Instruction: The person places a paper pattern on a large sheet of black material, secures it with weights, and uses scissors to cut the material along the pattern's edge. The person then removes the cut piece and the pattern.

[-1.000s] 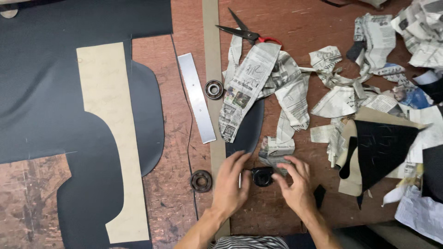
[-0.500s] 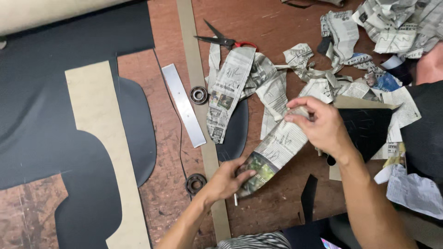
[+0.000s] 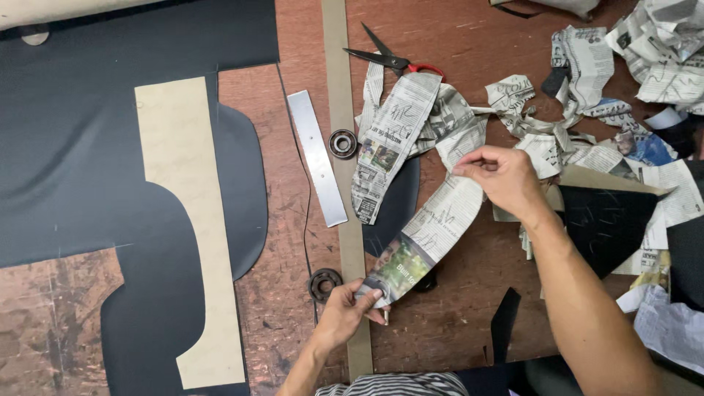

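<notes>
Firstly, at the far left I see a big sheet of dark leather-like material (image 3: pixel 66 169) spread flat on the brown worktable (image 3: pixel 469 44), and a pale cardboard pattern (image 3: pixel 192 227) lies on it, I think as a template for the shape. To the right of it lies a flat metal ruler (image 3: pixel 317 158), then a long beige strip (image 3: pixel 345 183) running up the table. Two round bearings sit beside this strip, one (image 3: pixel 342 144) near the ruler's upper part and one (image 3: pixel 324 283) lower down; they look like weights.

The left hand (image 3: pixel 345 315) is low in the view, its fingers closed in a pinch on the bottom end of a newspaper pattern piece (image 3: pixel 433 235). This long paper piece rises slantwise to the right hand (image 3: pixel 502 180), whose thumb and fingertips are pinched on the top end. So the paper is held by both ends above the table, probably to keep it straight.

Under it a dark cut piece (image 3: pixel 396 209) is partly hidden, so I cannot tell its full shape. Scissors with red handles (image 3: pixel 392 60) lie above. Further right are crumpled newspaper scraps (image 3: pixel 587 66) and a black triangular piece (image 3: pixel 605 224); the right edge cuts off the heap.
</notes>
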